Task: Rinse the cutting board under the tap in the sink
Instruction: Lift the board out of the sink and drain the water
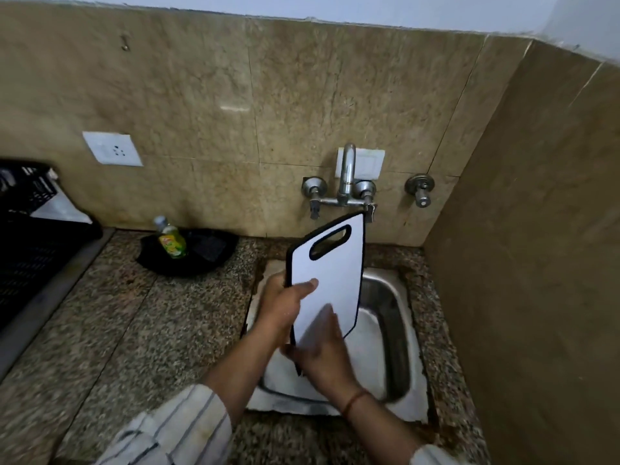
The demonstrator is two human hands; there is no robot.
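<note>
The thumb [310,285] is pressed on the white face and the fingers are wrapped behind the left edge: the cutting board [332,263] is gripped by the left hand [285,305]. The right hand [323,352] is laid over the board's near end; it is blurred, so its grasp cannot be told. The board is held steeply tilted above the sink [397,330], with the handle slot far, just below the tap [347,172]. A green bottle [171,241] is noted far left.

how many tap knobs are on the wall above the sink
3. The left knob sits left of the spout; the right knob sits right of it, just above the cutting board's top corner; a separate knob is farther right, on its own. None looks hidden.
</note>
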